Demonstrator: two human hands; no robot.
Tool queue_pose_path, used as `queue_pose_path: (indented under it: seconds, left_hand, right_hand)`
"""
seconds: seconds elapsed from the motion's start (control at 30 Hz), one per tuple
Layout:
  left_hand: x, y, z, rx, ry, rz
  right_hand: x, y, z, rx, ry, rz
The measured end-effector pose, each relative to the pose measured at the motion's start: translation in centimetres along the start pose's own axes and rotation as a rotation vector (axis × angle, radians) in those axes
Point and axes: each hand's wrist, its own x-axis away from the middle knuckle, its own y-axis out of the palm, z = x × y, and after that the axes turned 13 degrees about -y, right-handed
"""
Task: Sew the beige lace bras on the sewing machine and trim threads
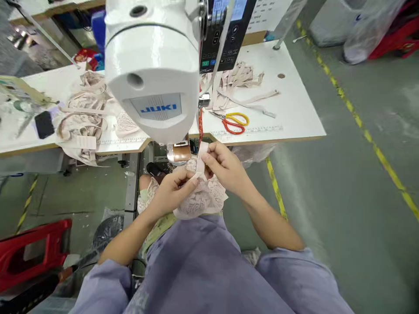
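Observation:
Below the head of a white sewing machine point(157, 78), I hold a pale pink lace bra point(196, 203) over my lap. My left hand point(176, 189) pinches the edge of the bra where a strap point(202, 159) meets it. The thumb and fingers of my right hand point(225, 168) grip that same strap a little higher, where it stands upright. The lace cup hangs below both hands. Just beyond them is the machine's small metal sewing bed point(179, 153). Part of the bra is hidden behind my fingers.
Scissors with red and yellow handles point(234, 122) lie on the white table point(301, 117), near cut pale straps point(240, 78). On the left are a heap of pale bra pieces point(87, 104) and a black phone point(44, 124). A control panel point(225, 39) stands behind the machine.

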Motion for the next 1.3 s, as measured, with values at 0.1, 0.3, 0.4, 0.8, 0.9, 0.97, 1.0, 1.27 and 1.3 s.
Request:
queue_pose_path:
  seconds: [0.1,0.3,0.4,0.8,0.9,0.97,1.0,1.27,1.3]
  left_hand:
    - [-0.2,-0.1,-0.3,0.002,-0.018,0.006]
    - [-0.5,-0.3,-0.3,0.104,-0.013,-0.018]
    - [-0.5,-0.4,-0.1,0.146,-0.019,-0.025]
    - [-1.1,-0.3,0.2,0.058,0.049,0.064]
    - [-1.1,-1.2,0.0,-0.163,0.12,0.186]
    - [-1.1,-2.0,-0.7,-0.263,0.142,0.298]
    - [-1.1,-2.4,-1.2,-0.293,0.149,0.349]
    - [-2.4,-4.6,-3.3,-0.553,0.4,0.52]
    - [-2.5,-4.6,-3.2,-0.599,0.423,0.572]
  right_hand:
    - [0.1,-0.1,0.1,0.004,0.007,0.002]
    - [0.0,0.1,-0.1,-0.034,0.041,0.005]
    - [-0.1,0.2,0.1,-0.066,0.053,0.011]
    - [-0.5,0.4,0.5,-0.116,0.086,-0.037]
    - [-1.2,0.5,1.3,-0.128,0.106,0.057]
    - [-2.1,0.7,2.1,-0.119,0.104,0.119]
    - [-2.6,0.8,2.6,-0.102,0.096,0.136]
    - [-6.5,1.6,6.0,0.212,-0.132,0.171]
    - [-6.8,1.7,6.2,0.239,-0.165,0.166]
